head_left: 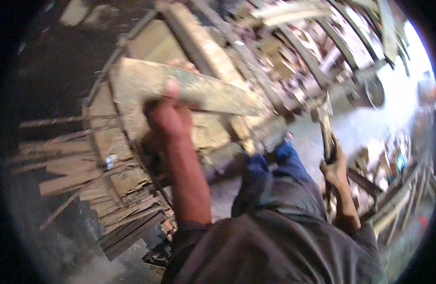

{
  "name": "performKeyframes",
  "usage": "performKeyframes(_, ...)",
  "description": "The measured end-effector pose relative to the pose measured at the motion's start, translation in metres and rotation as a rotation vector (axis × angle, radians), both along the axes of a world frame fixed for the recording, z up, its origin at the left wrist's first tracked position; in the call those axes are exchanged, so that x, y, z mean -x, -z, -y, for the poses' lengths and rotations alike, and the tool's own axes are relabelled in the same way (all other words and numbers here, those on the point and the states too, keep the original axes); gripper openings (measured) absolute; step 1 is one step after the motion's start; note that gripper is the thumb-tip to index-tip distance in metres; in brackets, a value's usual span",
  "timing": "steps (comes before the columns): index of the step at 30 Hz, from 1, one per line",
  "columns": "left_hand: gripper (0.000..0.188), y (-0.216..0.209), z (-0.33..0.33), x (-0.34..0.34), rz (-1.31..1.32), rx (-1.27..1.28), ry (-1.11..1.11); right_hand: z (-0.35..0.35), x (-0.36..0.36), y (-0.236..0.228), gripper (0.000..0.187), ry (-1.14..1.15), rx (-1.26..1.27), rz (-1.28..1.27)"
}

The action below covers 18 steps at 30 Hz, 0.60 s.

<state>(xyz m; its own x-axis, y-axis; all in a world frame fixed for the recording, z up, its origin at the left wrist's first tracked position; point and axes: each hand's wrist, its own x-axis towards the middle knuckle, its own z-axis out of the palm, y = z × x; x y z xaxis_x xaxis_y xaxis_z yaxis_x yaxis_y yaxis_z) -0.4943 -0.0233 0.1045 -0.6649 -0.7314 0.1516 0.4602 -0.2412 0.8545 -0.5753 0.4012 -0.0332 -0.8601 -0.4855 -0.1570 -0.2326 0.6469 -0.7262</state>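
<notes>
My left hand (171,113) grips a thick, rough wooden board (218,96), its thumb on the near face and its other fingers behind. The board is held slantwise above a low wooden worktop (211,132); whether its lower end touches the wood beneath, I cannot tell. Off to the right, my right hand (338,164) is wrapped round the handle of a hammer (326,132). The hammer's head points up and away from me, and blur softens its outline. A long squared timber (211,49) lies across the worktop beyond the board.
Thin wooden slats (128,210) are stacked at the left. Beyond the worktop, wood offcuts (282,59) lie among long bars. A round bucket-like container (373,91) stands at the far right, with a scrap pile (381,163) nearer to my right arm.
</notes>
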Motion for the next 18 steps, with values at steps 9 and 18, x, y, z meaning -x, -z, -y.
performKeyframes(9,0.045,0.065,-0.075,0.066,0.487,0.459,0.240,-0.035,0.011,0.003,0.034,0.390,0.227,0.758)
performKeyframes(18,0.035,0.096,-0.168,0.098,0.445,0.638,0.245,-0.014,0.024,-0.025,0.034,0.315,0.255,0.334)
